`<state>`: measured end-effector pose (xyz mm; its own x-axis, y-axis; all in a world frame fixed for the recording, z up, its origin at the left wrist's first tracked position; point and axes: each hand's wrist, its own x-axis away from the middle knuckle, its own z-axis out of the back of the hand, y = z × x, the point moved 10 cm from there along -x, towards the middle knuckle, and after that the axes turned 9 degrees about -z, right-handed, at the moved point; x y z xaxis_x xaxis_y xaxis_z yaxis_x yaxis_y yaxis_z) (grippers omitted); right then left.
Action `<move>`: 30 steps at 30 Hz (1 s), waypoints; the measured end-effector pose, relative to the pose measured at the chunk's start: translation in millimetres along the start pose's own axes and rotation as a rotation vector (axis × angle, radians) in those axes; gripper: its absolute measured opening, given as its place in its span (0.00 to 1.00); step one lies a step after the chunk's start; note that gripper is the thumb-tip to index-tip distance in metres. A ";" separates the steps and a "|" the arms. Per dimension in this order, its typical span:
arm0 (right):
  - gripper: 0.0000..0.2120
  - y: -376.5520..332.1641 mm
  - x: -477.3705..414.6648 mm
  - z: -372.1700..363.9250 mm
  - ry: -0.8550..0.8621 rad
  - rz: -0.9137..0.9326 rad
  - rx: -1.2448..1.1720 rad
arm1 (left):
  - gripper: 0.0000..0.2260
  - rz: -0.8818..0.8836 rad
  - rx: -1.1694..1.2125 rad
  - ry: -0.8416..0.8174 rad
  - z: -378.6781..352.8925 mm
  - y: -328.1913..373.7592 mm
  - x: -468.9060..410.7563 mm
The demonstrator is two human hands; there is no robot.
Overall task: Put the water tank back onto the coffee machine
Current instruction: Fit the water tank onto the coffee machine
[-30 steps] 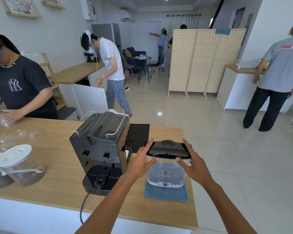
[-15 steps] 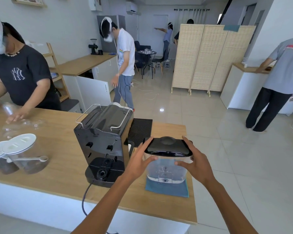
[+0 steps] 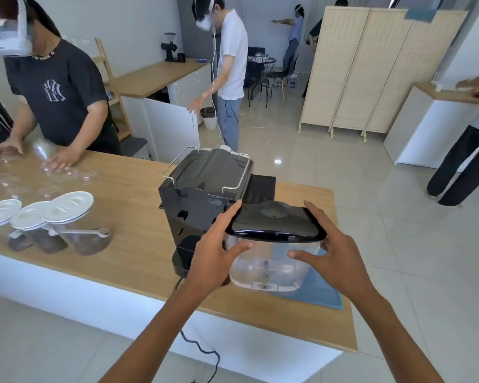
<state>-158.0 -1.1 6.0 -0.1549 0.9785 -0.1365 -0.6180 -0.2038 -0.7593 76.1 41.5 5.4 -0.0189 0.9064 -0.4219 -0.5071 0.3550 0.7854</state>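
Observation:
The water tank (image 3: pixel 271 261) is a clear plastic box with a glossy black lid, held in the air just right of the coffee machine. My left hand (image 3: pixel 216 250) grips its left side and my right hand (image 3: pixel 332 252) grips its right side. The tank hangs above a blue cloth (image 3: pixel 320 293) on the wooden counter. The black coffee machine (image 3: pixel 202 192) stands with its back toward me, its rear bay partly hidden by my left hand. A wire rail runs around its top.
Three clear jars with white lids (image 3: pixel 67 225) stand at the counter's left. A black mat (image 3: pixel 260 187) lies behind the machine. A person in a dark shirt (image 3: pixel 58 98) works at the counter's far left. The machine's cord (image 3: pixel 202 352) hangs over the near edge.
Both hands have lifted the tank off the blue cloth and raised it toward me. The view has pulled back and tilted, so the counter sits lower.

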 end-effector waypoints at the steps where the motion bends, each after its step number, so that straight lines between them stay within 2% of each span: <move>1: 0.46 -6.9 0.8 -7.5 -0.007 -0.010 -0.001 | 0.36 0.008 -0.007 0.013 10.3 -5.1 2.2; 8: 0.47 -57.2 5.2 -63.5 -0.012 -0.004 -0.028 | 0.36 0.065 -0.007 -0.009 75.6 -32.1 10.2; 16: 0.46 -98.8 -8.9 -117.6 0.038 0.005 -0.072 | 0.36 0.035 0.048 -0.030 124.1 -80.9 -1.7; 23: 0.48 -111.0 -20.6 -129.8 0.131 -0.021 0.033 | 0.36 -0.015 0.049 -0.069 137.8 -94.5 -22.5; 30: 0.47 -117.3 -30.2 -127.7 0.185 -0.043 0.100 | 0.36 -0.015 0.164 -0.069 138.5 -103.6 -40.9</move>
<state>17.7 -2.4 17.9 0.0115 0.9738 -0.2272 -0.6961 -0.1553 -0.7009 248.7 -0.7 4.0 0.0498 0.9124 -0.4064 -0.3595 0.3960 0.8450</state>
